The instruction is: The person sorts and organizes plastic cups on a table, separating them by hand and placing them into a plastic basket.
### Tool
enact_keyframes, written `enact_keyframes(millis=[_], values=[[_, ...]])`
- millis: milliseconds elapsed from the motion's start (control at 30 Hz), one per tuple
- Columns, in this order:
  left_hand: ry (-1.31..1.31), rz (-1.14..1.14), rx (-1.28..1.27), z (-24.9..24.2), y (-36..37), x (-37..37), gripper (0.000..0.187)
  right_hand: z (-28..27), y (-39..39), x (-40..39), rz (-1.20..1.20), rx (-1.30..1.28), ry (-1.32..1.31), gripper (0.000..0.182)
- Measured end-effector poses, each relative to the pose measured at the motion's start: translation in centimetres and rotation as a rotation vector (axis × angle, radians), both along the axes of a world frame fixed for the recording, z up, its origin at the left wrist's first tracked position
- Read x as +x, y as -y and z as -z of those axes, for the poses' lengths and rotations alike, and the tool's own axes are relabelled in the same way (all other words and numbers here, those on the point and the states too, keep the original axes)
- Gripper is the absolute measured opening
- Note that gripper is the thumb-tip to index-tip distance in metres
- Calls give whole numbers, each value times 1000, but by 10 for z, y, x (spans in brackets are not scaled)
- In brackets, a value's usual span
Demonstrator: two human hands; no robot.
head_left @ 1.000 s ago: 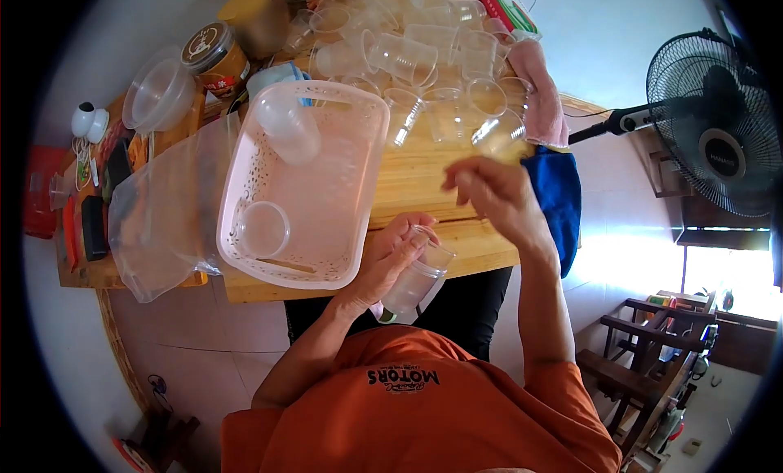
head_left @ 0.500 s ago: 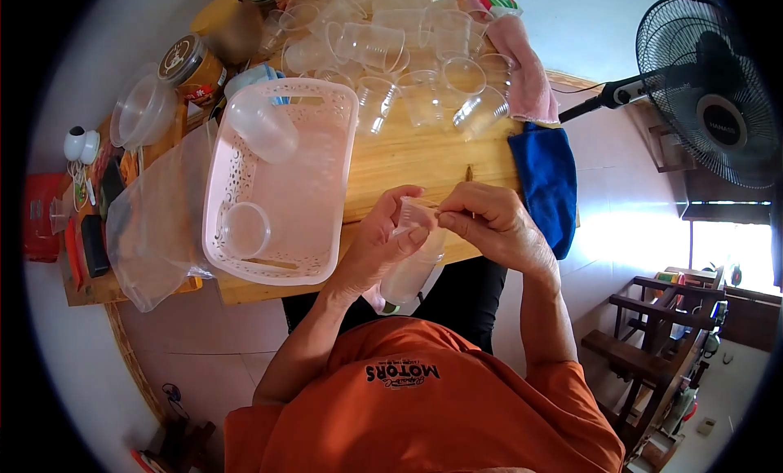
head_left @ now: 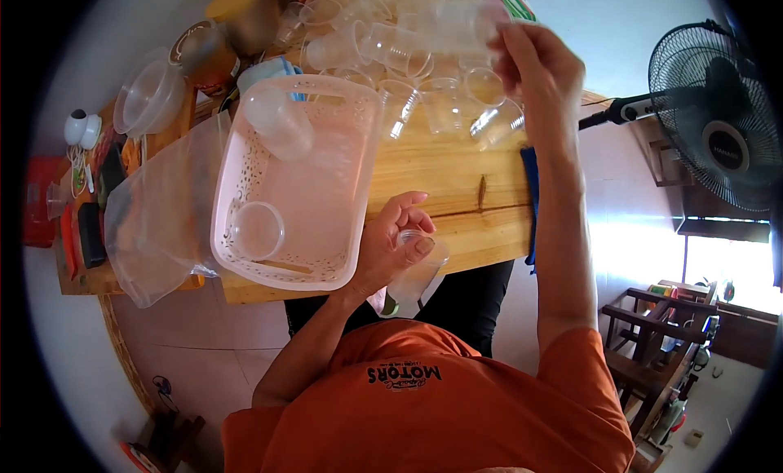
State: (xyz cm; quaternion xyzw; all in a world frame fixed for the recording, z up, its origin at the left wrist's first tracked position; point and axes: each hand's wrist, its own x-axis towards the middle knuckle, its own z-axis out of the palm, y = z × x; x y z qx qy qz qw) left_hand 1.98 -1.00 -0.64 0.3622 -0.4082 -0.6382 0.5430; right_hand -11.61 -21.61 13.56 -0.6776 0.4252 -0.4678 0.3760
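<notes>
My left hand [head_left: 395,249] is wrapped round a clear plastic cup [head_left: 420,273] above my lap, at the table's front edge. My right hand [head_left: 538,61] reaches over the back right of the table, its fingers closed on a clear cup [head_left: 465,26] that is blurred by motion. Many more clear cups [head_left: 400,102] lie and stand on the wooden table [head_left: 457,175] below and left of it. Beside my left hand is a pink basket [head_left: 369,179] with a stack of cups [head_left: 277,124] and a round clear container [head_left: 258,230] inside.
A clear plastic bag [head_left: 167,208] lies left of the basket, near clear bowls [head_left: 151,98] and a lidded jar [head_left: 204,57]. A dark blue cloth [head_left: 530,196] hangs at the table's right edge. A black fan [head_left: 710,118] stands at the right.
My right hand has moved from beside my left hand to the cups at the back right and now holds one. My left hand still holds its cup.
</notes>
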Motion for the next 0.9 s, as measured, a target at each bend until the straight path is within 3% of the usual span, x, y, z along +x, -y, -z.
enact_keyframes(millis=[100,167,267,467,600,733,900], values=[[70,-33,-30,0,-2,-2,68,1,27,28,-56,-71,110,27],[75,-40,-28,0,-3,-3,68,7,35,35,-32,-200,-44,32],[71,-39,-31,0,-4,-1,67,18,14,28,-42,-209,18,25],[8,9,-53,7,-3,0,63,23,-73,-27,-278,222,-189,16],[-55,23,-4,0,-2,0,70,45,-112,-56,-558,312,-284,19],[-71,-14,10,1,-3,-1,74,54,-138,-61,-713,244,-285,21],[-52,-19,-7,-4,-1,-4,82,66,-150,-61,-612,69,-218,10]])
